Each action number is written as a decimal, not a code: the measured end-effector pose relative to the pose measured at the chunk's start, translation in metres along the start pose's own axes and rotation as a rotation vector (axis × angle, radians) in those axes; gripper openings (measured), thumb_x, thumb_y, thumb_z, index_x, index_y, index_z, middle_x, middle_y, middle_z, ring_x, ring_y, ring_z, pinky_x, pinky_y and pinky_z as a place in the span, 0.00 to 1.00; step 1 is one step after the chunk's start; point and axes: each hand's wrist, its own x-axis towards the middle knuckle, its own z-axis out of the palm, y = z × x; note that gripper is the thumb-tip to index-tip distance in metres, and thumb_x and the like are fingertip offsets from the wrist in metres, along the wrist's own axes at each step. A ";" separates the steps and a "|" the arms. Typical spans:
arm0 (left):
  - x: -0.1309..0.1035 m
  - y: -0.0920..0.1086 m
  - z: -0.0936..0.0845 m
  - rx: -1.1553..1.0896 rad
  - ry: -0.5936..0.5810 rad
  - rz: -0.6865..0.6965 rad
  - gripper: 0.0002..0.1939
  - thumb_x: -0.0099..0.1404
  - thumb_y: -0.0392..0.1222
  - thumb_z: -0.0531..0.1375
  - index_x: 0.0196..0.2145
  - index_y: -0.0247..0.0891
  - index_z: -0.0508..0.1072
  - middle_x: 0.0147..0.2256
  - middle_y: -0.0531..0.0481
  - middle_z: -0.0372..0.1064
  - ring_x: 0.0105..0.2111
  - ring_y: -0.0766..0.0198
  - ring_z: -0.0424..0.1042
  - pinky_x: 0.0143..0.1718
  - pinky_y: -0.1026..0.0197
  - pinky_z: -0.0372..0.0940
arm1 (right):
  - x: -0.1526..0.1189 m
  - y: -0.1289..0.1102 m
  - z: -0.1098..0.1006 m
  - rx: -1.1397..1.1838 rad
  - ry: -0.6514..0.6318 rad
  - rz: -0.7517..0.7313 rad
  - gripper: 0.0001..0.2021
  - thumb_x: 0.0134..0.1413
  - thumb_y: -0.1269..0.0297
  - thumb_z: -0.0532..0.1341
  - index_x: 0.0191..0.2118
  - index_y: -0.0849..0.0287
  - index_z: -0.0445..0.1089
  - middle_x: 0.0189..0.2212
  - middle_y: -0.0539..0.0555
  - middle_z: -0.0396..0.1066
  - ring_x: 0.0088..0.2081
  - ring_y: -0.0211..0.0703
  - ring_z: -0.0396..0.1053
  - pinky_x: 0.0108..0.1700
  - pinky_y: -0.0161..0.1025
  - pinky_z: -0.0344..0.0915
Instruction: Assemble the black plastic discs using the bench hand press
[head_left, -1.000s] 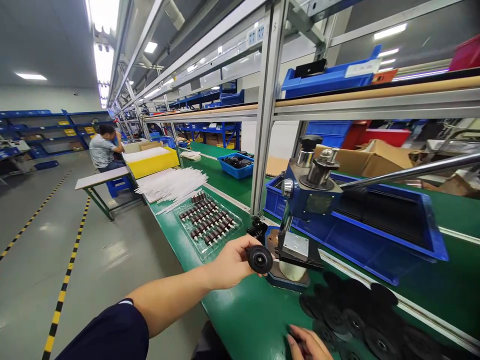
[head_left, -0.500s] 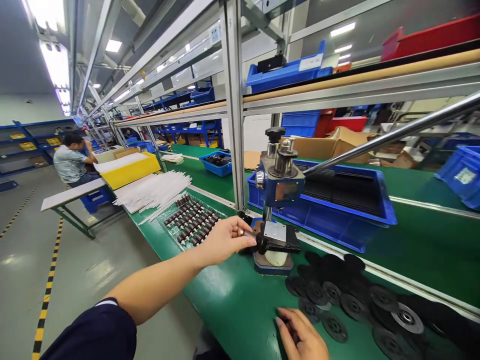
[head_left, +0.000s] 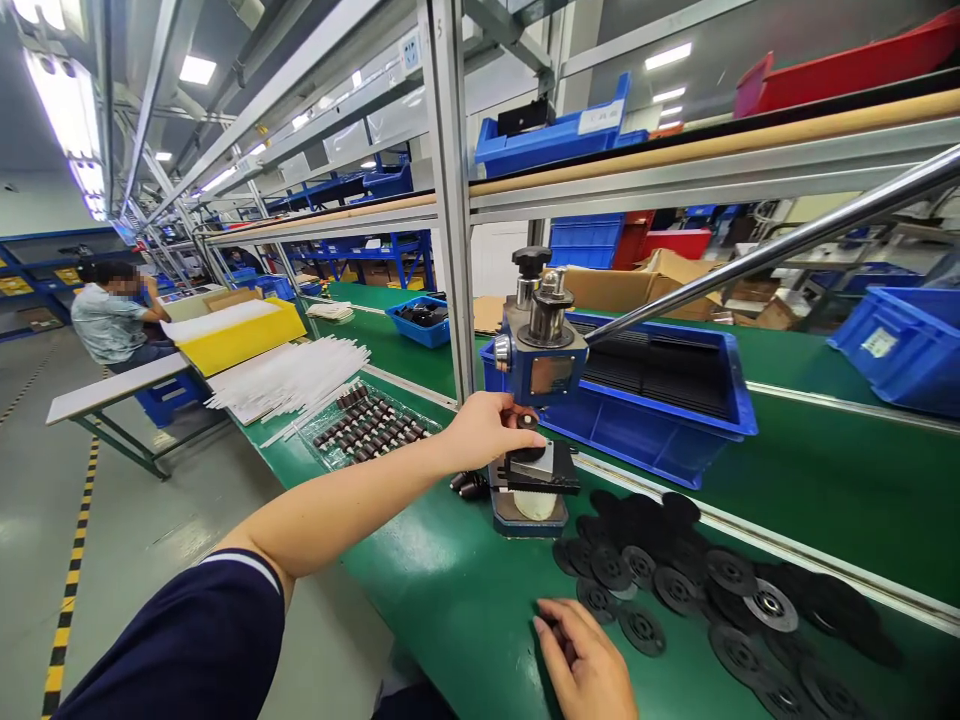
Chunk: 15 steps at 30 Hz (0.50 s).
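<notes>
My left hand (head_left: 491, 432) reaches to the hand press (head_left: 546, 350) and pinches a small black round part (head_left: 528, 424) over the metal block (head_left: 534, 462) on the press base. Low in the view, my right hand (head_left: 586, 655) rests at the green table (head_left: 420, 560) with curled fingers; whether anything is inside them is hidden. Many black discs (head_left: 641, 628) lie right of the press, one with a silvery face (head_left: 771, 604). Left of the press base sit a few small dark parts (head_left: 469, 485).
Dark rollers fill a clear tray (head_left: 367, 430) beside white strips (head_left: 292, 385). Behind the press stands a blue bin (head_left: 637, 440) of black plates. The long press lever (head_left: 780, 245) slants up right. An upright post (head_left: 450, 200) stands close by. A person (head_left: 116, 320) sits far left.
My left hand has moved from beside the press base up over the metal block, bringing the black part with it. The whole view has shifted slightly. My right hand stays low by the discs.
</notes>
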 end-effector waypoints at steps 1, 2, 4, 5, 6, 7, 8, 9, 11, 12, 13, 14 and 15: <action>0.001 0.000 0.000 -0.004 -0.015 -0.003 0.25 0.46 0.48 0.72 0.38 0.30 0.77 0.22 0.56 0.64 0.23 0.70 0.60 0.26 0.65 0.55 | 0.000 -0.001 0.000 0.004 -0.004 0.006 0.13 0.64 0.57 0.55 0.42 0.58 0.73 0.39 0.56 0.72 0.37 0.43 0.73 0.40 0.38 0.72; 0.002 -0.001 0.000 -0.009 -0.021 -0.003 0.25 0.45 0.48 0.72 0.39 0.30 0.77 0.23 0.55 0.65 0.23 0.70 0.61 0.27 0.65 0.56 | 0.000 -0.001 0.000 0.007 -0.004 0.010 0.13 0.64 0.56 0.55 0.42 0.58 0.73 0.39 0.57 0.72 0.37 0.43 0.72 0.40 0.38 0.72; 0.002 -0.001 -0.001 -0.008 -0.027 -0.003 0.25 0.46 0.48 0.72 0.39 0.30 0.77 0.24 0.53 0.67 0.24 0.68 0.63 0.28 0.64 0.58 | 0.000 -0.001 0.000 0.013 -0.004 0.017 0.14 0.64 0.55 0.55 0.41 0.58 0.73 0.38 0.57 0.72 0.36 0.44 0.72 0.39 0.38 0.73; 0.001 -0.001 -0.002 -0.001 -0.031 -0.005 0.25 0.46 0.49 0.72 0.38 0.30 0.77 0.24 0.52 0.68 0.25 0.67 0.64 0.29 0.63 0.59 | 0.000 -0.001 0.000 0.016 -0.002 0.021 0.14 0.64 0.55 0.55 0.41 0.57 0.73 0.38 0.57 0.72 0.36 0.44 0.72 0.39 0.38 0.73; 0.000 -0.001 -0.002 0.010 -0.032 -0.010 0.25 0.47 0.50 0.71 0.38 0.30 0.77 0.25 0.52 0.69 0.25 0.67 0.65 0.30 0.63 0.60 | 0.000 0.000 0.001 0.019 0.001 0.025 0.14 0.63 0.54 0.55 0.41 0.57 0.73 0.38 0.58 0.72 0.36 0.44 0.73 0.38 0.38 0.73; -0.001 -0.001 -0.003 0.023 -0.027 -0.014 0.25 0.48 0.51 0.71 0.38 0.30 0.77 0.25 0.51 0.70 0.26 0.66 0.66 0.30 0.62 0.61 | 0.000 0.001 0.002 0.024 0.004 0.029 0.15 0.63 0.53 0.55 0.41 0.57 0.73 0.38 0.58 0.72 0.35 0.44 0.73 0.38 0.39 0.73; -0.002 0.000 -0.003 0.038 -0.017 -0.014 0.25 0.48 0.51 0.71 0.38 0.30 0.77 0.27 0.49 0.71 0.27 0.65 0.68 0.31 0.62 0.62 | 0.001 0.001 0.003 0.032 0.003 0.035 0.15 0.62 0.53 0.55 0.40 0.57 0.74 0.38 0.58 0.72 0.34 0.44 0.73 0.38 0.39 0.73; -0.003 -0.001 -0.003 0.054 -0.003 -0.009 0.25 0.48 0.51 0.71 0.39 0.30 0.77 0.29 0.47 0.73 0.29 0.63 0.69 0.32 0.61 0.63 | 0.001 0.000 0.004 0.044 -0.001 0.045 0.15 0.62 0.53 0.56 0.40 0.57 0.74 0.38 0.58 0.73 0.34 0.44 0.73 0.37 0.38 0.73; -0.005 -0.001 -0.002 0.074 0.009 0.006 0.25 0.49 0.50 0.70 0.41 0.30 0.77 0.36 0.43 0.75 0.33 0.60 0.72 0.35 0.60 0.65 | 0.004 -0.006 0.000 0.081 -0.009 0.065 0.15 0.62 0.52 0.56 0.40 0.57 0.74 0.36 0.57 0.73 0.32 0.44 0.73 0.34 0.37 0.73; -0.006 -0.002 -0.002 0.072 0.002 0.014 0.24 0.50 0.48 0.70 0.42 0.30 0.77 0.38 0.42 0.75 0.35 0.59 0.73 0.37 0.60 0.66 | 0.007 -0.013 -0.005 0.096 -0.007 0.072 0.15 0.62 0.52 0.56 0.40 0.57 0.74 0.35 0.56 0.74 0.32 0.44 0.73 0.33 0.37 0.72; -0.006 -0.003 -0.001 0.062 -0.015 0.022 0.24 0.51 0.47 0.70 0.43 0.30 0.76 0.40 0.42 0.75 0.37 0.58 0.73 0.38 0.59 0.67 | 0.011 -0.022 -0.013 0.104 0.003 0.073 0.15 0.61 0.52 0.56 0.41 0.56 0.74 0.34 0.56 0.74 0.32 0.44 0.73 0.32 0.37 0.72; -0.006 -0.004 0.000 0.044 -0.037 0.028 0.23 0.52 0.46 0.69 0.44 0.30 0.76 0.41 0.42 0.76 0.39 0.57 0.74 0.40 0.59 0.67 | 0.017 -0.033 -0.024 0.096 0.028 0.065 0.15 0.61 0.52 0.57 0.41 0.56 0.74 0.35 0.55 0.74 0.33 0.44 0.73 0.33 0.37 0.72; -0.006 -0.005 0.001 0.019 -0.054 0.033 0.22 0.53 0.44 0.68 0.44 0.30 0.76 0.41 0.42 0.76 0.40 0.56 0.74 0.41 0.58 0.67 | 0.026 -0.046 -0.039 0.069 0.060 0.039 0.13 0.60 0.53 0.58 0.42 0.55 0.74 0.37 0.55 0.74 0.35 0.45 0.73 0.35 0.38 0.72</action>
